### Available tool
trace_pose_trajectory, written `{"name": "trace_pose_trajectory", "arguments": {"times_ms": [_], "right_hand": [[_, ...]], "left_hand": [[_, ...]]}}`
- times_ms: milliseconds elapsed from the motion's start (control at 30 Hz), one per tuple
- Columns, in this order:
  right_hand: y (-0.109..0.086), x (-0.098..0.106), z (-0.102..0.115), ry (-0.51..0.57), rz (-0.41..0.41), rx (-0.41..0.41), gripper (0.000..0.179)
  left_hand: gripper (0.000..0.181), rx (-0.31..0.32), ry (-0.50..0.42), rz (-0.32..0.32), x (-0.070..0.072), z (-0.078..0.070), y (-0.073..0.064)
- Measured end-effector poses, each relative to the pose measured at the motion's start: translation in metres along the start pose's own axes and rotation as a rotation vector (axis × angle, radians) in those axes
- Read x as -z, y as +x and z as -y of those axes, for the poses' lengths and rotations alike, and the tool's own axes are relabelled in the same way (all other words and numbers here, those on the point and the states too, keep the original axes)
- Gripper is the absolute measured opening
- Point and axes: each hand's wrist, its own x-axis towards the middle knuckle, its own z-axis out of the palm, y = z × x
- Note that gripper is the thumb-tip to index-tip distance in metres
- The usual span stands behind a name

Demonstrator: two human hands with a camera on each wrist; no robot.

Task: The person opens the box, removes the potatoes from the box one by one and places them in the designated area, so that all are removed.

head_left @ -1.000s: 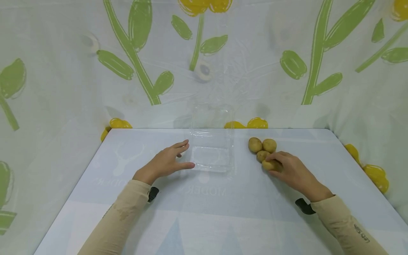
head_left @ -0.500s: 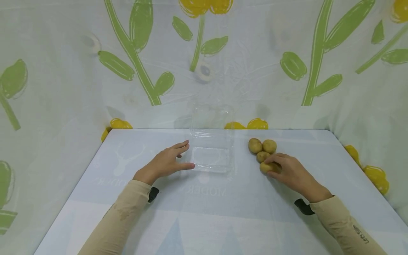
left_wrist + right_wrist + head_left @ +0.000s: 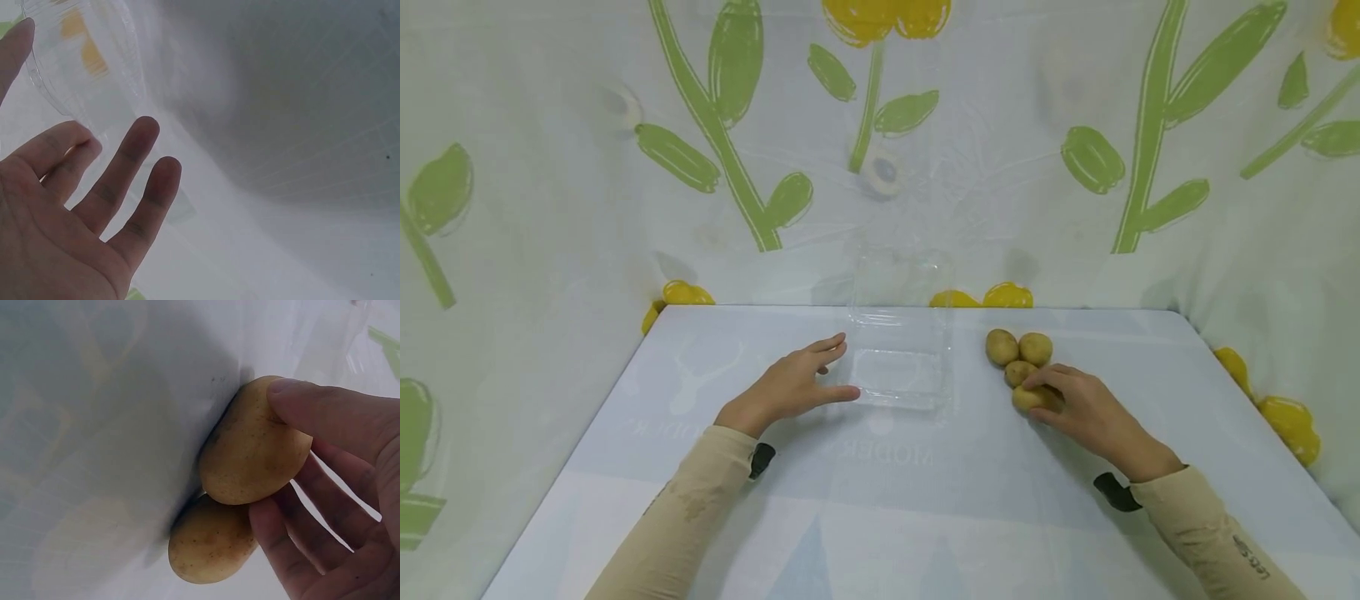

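My right hand (image 3: 1093,417) pinches a potato (image 3: 1027,400) between thumb and fingers, low at the tabletop. In the right wrist view the thumb lies along that potato's (image 3: 256,450) side, and a second potato (image 3: 209,544) sits right beside it near a fingertip. Three more potatoes are grouped just beyond: a small one (image 3: 1018,371), with two larger ones (image 3: 1002,347) behind it. My left hand (image 3: 790,387) has its fingers spread at the left side of a clear plastic box (image 3: 898,398), thumb tip right at its near left corner. The box's lid (image 3: 898,283) stands raised at the back.
A pale printed cloth covers the table (image 3: 880,517). Behind and to both sides hangs a white curtain (image 3: 985,167) with green leaves and yellow flowers, close to the table's back edge. The box stands between the left hand and the potatoes.
The right hand has shifted the pinched potato slightly left and toward the near side. The left hand and the box have stayed in place.
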Motion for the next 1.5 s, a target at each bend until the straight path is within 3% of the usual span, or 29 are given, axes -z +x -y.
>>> {"name": "trace_pose_trajectory", "arguments": {"times_ms": [567, 1100, 1300, 1500], "right_hand": [[0.001, 0.004, 0.001, -0.002, 0.012, -0.031, 0.038], [0.005, 0.002, 0.0, 0.017, 0.029, -0.024, 0.036], [0.01, 0.014, 0.002, 0.072, -0.003, -0.031, 0.022], [0.013, 0.036, -0.013, -0.002, -0.096, -0.112, 0.045]], "left_hand": [[0.095, -0.02, 0.005, -0.003, 0.001, -0.001, 0.003], [0.092, -0.013, 0.077, -0.007, 0.001, -0.002, 0.003], [0.092, -0.006, 0.098, -0.021, -0.003, -0.002, 0.002], [0.091, -0.03, 0.132, -0.052, -0.006, -0.003, 0.0]]}}
